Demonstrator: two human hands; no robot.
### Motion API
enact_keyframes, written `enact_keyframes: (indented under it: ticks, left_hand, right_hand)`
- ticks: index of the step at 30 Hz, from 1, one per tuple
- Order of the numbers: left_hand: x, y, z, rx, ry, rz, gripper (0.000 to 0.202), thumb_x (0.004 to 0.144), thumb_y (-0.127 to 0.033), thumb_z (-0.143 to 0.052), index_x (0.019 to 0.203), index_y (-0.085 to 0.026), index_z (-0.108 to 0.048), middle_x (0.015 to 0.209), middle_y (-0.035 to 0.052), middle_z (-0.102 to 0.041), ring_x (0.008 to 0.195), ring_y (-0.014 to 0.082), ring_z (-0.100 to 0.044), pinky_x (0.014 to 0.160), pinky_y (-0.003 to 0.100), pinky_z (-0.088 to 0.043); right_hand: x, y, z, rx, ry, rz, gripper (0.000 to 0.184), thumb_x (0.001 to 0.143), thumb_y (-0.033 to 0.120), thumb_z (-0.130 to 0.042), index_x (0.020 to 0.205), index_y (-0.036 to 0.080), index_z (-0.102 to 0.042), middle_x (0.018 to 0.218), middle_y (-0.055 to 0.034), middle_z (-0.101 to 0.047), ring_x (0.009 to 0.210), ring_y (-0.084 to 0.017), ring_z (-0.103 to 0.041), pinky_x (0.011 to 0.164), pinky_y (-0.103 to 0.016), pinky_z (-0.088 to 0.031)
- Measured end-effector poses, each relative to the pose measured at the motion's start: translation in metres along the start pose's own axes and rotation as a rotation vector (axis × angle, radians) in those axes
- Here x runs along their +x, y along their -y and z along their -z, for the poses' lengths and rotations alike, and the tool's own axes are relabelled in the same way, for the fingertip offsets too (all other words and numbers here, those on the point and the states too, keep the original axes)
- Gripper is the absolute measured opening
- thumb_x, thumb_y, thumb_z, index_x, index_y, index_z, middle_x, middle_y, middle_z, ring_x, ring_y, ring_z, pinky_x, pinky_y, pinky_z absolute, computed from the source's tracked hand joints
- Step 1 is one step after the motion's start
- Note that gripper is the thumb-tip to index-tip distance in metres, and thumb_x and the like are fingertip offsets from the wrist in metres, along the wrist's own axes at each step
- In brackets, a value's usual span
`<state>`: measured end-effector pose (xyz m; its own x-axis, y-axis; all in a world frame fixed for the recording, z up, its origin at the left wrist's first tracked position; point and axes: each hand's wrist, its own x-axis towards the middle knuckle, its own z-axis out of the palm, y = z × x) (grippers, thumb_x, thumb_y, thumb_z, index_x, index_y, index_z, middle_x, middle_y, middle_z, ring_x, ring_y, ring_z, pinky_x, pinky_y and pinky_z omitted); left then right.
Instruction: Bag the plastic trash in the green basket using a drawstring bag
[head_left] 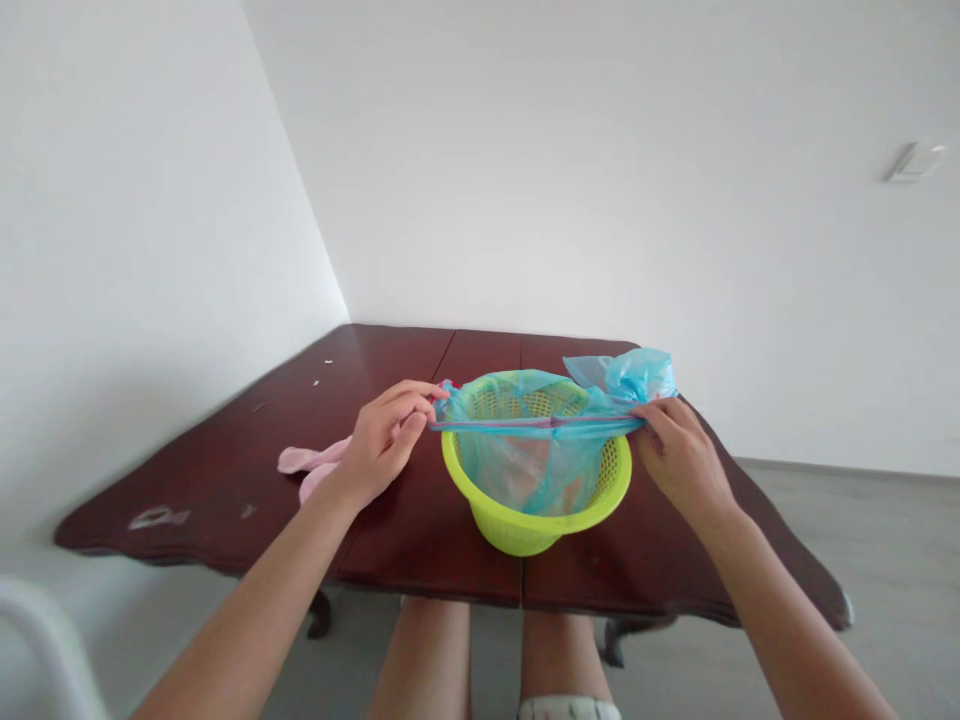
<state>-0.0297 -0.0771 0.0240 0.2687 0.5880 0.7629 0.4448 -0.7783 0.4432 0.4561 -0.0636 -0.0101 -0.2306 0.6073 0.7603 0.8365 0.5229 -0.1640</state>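
A: Where is the basket?
B: The yellow-green basket (514,530) stands upright on the dark red worktop (397,360), near the front edge and between the two hands.

A: And what is inside it?
B: A translucent blue plastic bag (499,470). It hangs down into the basket, and the perforated wall shows beside it. Part of the bag is bunched up beyond the rim, on the right.

A: What is the left hand doing?
B: The left hand (384,438) has its thumb and fingers pinched together on the left end of the bag's edge, just beside the basket's rim. A bit of red shows by the fingertips.

A: The right hand?
B: The right hand (684,450) is clamped on the other end of that edge, below the bunched part. Between them the edge runs straight across the basket's opening, with a pinkish line along it.

A: Anything else about?
B: A pink fabric item (304,459) lies to the left, partly hidden behind the left hand and forearm. I cannot tell what it is. Farther back are small white scraps (328,361).
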Motion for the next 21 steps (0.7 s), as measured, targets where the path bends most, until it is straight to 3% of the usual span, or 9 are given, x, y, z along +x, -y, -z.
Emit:
enact_keyframes:
  ticks: [2, 6, 9, 12, 14, 16, 19, 21]
  left_hand:
    - [0.002, 0.002, -0.006, 0.020, -0.074, 0.064, 0.040, 0.128, -0.045, -0.055, 0.106, -0.024, -0.082, 0.135, 0.0111, -0.087, 0.126, 0.0279, -0.081, 0.112, 0.042, -0.062]
    - [0.019, 0.020, -0.016, -0.008, -0.162, 0.216, 0.033, 0.125, -0.039, -0.056, 0.116, -0.023, -0.083, 0.128, 0.0100, -0.090, 0.125, 0.0290, -0.084, 0.112, 0.044, -0.065]
    - [0.042, 0.042, -0.015, 0.068, 0.022, 0.267, 0.031, 0.116, -0.025, -0.056, 0.131, -0.021, -0.082, 0.133, 0.0110, -0.090, 0.127, 0.0304, -0.086, 0.118, 0.050, -0.065]
    - [0.066, 0.053, -0.006, 0.160, 0.182, 0.147, 0.041, 0.108, -0.020, -0.056, 0.139, -0.023, -0.083, 0.150, 0.0122, -0.086, 0.144, 0.0320, -0.080, 0.133, 0.055, -0.058]
    - [0.076, 0.050, 0.002, 0.180, 0.185, 0.070, 0.036, 0.111, -0.028, -0.059, 0.138, -0.025, -0.084, 0.154, 0.0120, -0.084, 0.149, 0.0325, -0.077, 0.137, 0.056, -0.055]
    - [0.080, 0.043, 0.008, 0.144, 0.183, 0.111, 0.033, 0.112, -0.040, -0.067, 0.137, -0.027, -0.085, 0.153, 0.0120, -0.083, 0.148, 0.0345, -0.076, 0.138, 0.058, -0.052]
    - [0.075, 0.036, 0.010, -0.019, 0.192, 0.409, 0.045, 0.104, -0.060, -0.081, 0.133, -0.026, -0.084, 0.147, 0.0153, -0.085, 0.144, 0.0404, -0.076, 0.136, 0.061, -0.051]
    - [0.069, 0.037, 0.006, -0.129, 0.200, 0.575, 0.059, 0.099, -0.076, -0.082, 0.124, -0.023, -0.084, 0.136, 0.0188, -0.088, 0.134, 0.0431, -0.080, 0.126, 0.061, -0.058]
  right_hand:
    - [0.004, -0.005, -0.002, 0.019, -0.002, -0.023, 0.028, 0.112, 0.020, -0.059, 0.128, 0.027, -0.080, 0.126, -0.0141, -0.081, 0.117, -0.035, -0.081, 0.106, -0.052, -0.068]
    - [0.016, -0.017, -0.017, 0.113, 0.072, -0.090, 0.029, 0.112, 0.024, -0.057, 0.127, 0.025, -0.082, 0.142, -0.0158, -0.086, 0.131, -0.037, -0.084, 0.117, -0.058, -0.066]
    - [0.032, -0.024, -0.031, 0.143, 0.181, -0.143, 0.032, 0.107, 0.027, -0.058, 0.125, 0.023, -0.085, 0.135, -0.0180, -0.090, 0.127, -0.041, -0.086, 0.118, -0.065, -0.067]
    - [0.051, -0.020, -0.030, 0.130, 0.168, -0.143, 0.035, 0.104, 0.024, -0.058, 0.125, 0.020, -0.086, 0.143, -0.0210, -0.088, 0.135, -0.042, -0.084, 0.124, -0.068, -0.065]
    - [0.061, -0.009, -0.017, 0.120, 0.083, -0.100, 0.035, 0.107, 0.022, -0.057, 0.128, 0.020, -0.084, 0.159, -0.0207, -0.081, 0.150, -0.041, -0.078, 0.131, -0.066, -0.061]
    - [0.066, 0.008, 0.003, 0.121, -0.033, -0.025, 0.035, 0.111, 0.022, -0.057, 0.136, 0.022, -0.082, 0.172, -0.0188, -0.074, 0.161, -0.038, -0.071, 0.135, -0.062, -0.060]
    - [0.063, 0.037, 0.033, 0.138, -0.156, 0.134, 0.040, 0.114, 0.016, -0.054, 0.146, 0.025, -0.076, 0.181, -0.0172, -0.066, 0.170, -0.036, -0.064, 0.136, -0.061, -0.060]
    - [0.055, 0.055, 0.049, 0.160, -0.184, 0.228, 0.042, 0.115, 0.011, -0.052, 0.148, 0.025, -0.074, 0.181, -0.0179, -0.066, 0.172, -0.035, -0.062, 0.137, -0.062, -0.059]
